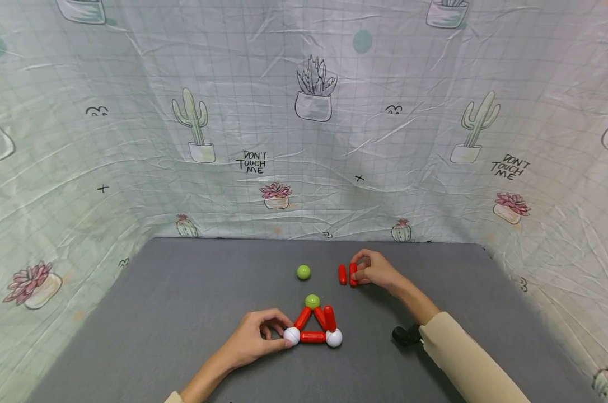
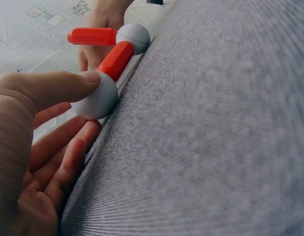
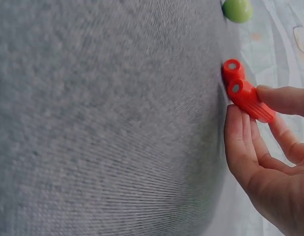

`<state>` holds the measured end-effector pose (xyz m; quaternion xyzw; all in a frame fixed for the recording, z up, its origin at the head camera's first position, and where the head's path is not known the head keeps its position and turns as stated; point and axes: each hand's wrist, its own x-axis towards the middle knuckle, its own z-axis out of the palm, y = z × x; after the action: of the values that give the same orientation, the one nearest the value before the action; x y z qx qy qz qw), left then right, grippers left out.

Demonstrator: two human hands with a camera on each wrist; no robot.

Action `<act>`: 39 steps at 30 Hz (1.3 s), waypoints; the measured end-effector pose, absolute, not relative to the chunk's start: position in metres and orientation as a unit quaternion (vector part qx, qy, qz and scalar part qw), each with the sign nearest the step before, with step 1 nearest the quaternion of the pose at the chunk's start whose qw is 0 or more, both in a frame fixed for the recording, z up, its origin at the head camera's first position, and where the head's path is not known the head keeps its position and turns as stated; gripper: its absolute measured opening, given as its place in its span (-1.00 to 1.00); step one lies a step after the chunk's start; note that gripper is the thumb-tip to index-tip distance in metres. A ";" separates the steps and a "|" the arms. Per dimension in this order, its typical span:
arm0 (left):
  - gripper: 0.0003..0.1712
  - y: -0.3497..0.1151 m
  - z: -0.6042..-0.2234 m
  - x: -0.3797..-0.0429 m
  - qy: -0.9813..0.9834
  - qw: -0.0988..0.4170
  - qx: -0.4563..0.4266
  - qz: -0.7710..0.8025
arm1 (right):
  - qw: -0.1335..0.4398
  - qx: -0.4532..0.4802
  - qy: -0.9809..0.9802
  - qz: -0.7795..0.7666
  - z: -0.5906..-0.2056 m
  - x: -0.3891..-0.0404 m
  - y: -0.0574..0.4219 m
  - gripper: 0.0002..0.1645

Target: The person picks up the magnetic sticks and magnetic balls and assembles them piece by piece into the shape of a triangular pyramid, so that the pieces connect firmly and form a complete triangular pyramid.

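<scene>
My left hand (image 1: 256, 336) pinches a white ball (image 2: 97, 98) between thumb and fingers. That ball is the near-left corner of a flat triangle of red magnetic rods (image 1: 312, 337). A green ball (image 1: 312, 301) makes its far corner and another white ball (image 1: 334, 338) the near-right one. From this right-hand ball a further red rod (image 1: 330, 318) stands up. Farther back, my right hand (image 1: 377, 270) holds a loose red magnetic rod (image 3: 251, 102) with thumb and fingers; a grey disc shows in its end. Beside it lies a second loose red rod (image 1: 342, 275).
A loose green ball (image 1: 303, 272) rests on the grey tabletop (image 1: 193, 291), left of the loose rods. Under the right forearm is a black object (image 1: 406, 336), partly hidden by the sleeve. Printed cloth (image 1: 314, 145) hangs behind the table and along both sides.
</scene>
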<state>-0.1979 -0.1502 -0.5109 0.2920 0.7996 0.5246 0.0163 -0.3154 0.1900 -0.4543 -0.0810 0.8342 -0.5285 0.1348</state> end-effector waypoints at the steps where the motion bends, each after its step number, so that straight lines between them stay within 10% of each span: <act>1: -0.73 -0.150 -0.511 -0.198 0.799 0.015 0.293 0.525 | 0.134 -0.086 0.835 -0.526 -0.453 -0.314 0.190 -0.54; 39: -0.74 -0.150 -0.511 -0.200 0.798 0.009 0.298 0.524 | 0.157 -0.277 0.800 -0.509 -0.440 -0.290 0.119 -0.51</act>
<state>-0.2001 -0.1499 -0.5115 0.2976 0.7982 0.5237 0.0085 -0.2905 0.1189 -0.4398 -0.2767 0.7998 -0.5091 0.1566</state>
